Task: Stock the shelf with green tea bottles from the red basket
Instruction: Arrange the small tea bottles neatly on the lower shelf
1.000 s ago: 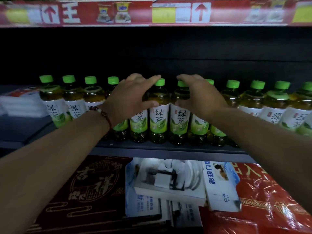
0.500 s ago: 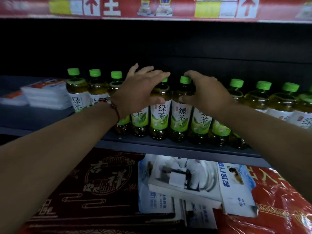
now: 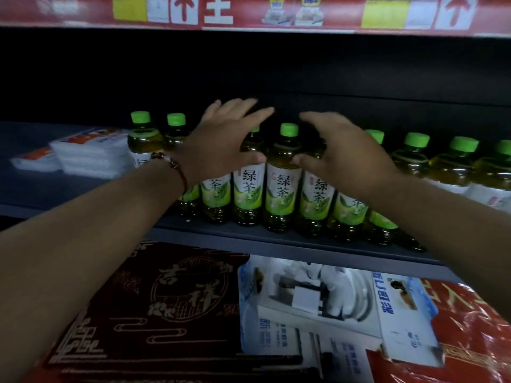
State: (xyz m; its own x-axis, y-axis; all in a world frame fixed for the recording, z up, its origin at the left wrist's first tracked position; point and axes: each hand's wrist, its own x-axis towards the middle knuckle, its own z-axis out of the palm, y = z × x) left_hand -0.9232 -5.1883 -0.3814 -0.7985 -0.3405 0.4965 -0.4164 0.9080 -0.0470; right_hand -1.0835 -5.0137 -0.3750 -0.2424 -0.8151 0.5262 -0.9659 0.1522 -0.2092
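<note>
Evidently we spread both hands, left hand (image 3: 221, 150) and right hand (image 3: 340, 156), each grip open and empty, over the green tea bottles (image 3: 282, 183) to square the row along the shelf (image 3: 249, 239) front edge.

Glossy clear plastic green tea bottles (image 3: 282, 186) stand on a matt dark shelf (image 3: 249, 236).

The dark shelf (image 3: 249, 239) is carrying a row of green tea bottles (image 3: 280, 189) beneath the fingers (image 3: 257, 114), white packets (image 3: 91, 158) lying leftward (stacked flat).
</note>
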